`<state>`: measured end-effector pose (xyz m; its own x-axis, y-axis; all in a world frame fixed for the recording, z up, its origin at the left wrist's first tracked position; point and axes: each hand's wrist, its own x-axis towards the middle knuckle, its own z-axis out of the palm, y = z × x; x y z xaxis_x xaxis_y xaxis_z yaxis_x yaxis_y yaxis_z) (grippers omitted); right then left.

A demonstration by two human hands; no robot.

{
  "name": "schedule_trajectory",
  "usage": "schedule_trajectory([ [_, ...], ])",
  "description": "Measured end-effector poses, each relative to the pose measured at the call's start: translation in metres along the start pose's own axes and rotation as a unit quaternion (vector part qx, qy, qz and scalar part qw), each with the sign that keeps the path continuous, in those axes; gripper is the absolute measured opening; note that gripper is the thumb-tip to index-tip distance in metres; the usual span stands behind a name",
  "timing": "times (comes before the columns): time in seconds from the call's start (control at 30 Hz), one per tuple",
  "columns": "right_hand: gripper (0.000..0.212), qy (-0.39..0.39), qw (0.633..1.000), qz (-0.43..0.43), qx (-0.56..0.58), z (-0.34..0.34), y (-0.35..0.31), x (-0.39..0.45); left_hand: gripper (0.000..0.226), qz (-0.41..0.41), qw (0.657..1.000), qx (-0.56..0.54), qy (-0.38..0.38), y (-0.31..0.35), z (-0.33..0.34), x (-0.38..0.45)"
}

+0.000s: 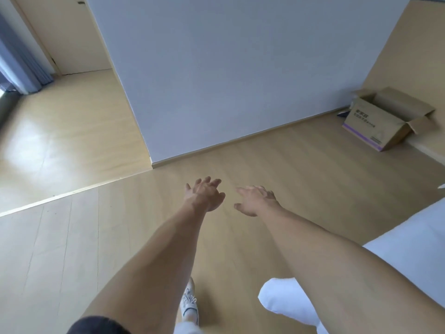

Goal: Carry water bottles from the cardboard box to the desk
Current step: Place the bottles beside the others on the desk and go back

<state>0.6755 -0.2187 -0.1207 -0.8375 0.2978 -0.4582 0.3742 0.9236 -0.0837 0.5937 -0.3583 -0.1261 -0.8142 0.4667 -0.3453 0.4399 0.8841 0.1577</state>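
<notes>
The open brown cardboard box (385, 119) has a purple stripe and dark print on its side, the wooden plank floor (277, 165) is pale beige, and the lace-up shoe (190, 302) is white.

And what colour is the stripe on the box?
Purple, along the bottom edge of the brown box; it shows in the head view.

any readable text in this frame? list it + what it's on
No text here can be read.
Open brown cardboard box on the floor by the wall: dark print in two lines on its side, too blurred to read.
Same box, lower corner by the purple stripe: small dark label block, too small to read.
White lace-up shoe: no marking visible.
Left hand and right hand: open, holding nothing, no text.
</notes>
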Motion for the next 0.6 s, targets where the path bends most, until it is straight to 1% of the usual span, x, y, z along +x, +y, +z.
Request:
schedule_trajectory([
  [0.1,0.06,0.001,0.999,0.038,0.003,-0.021,0.006,0.051,0.059,0.035,0.999,0.014,-0.006,0.004,-0.017,0.066],
  [0.27,0.058,0.012,0.993,0.116,0.035,-0.063,0.012,0.13,0.058,0.123,0.992,0.035,-0.011,0.01,-0.058,0.167],
  [0.43,0.06,0.019,0.981,0.182,0.068,-0.105,0.025,0.18,0.057,0.191,0.979,0.065,-0.021,0.027,-0.103,0.247],
  [0.6,0.057,0.03,0.965,0.244,0.093,-0.128,0.061,0.213,0.057,0.261,0.96,0.089,-0.036,0.072,-0.117,0.309],
])
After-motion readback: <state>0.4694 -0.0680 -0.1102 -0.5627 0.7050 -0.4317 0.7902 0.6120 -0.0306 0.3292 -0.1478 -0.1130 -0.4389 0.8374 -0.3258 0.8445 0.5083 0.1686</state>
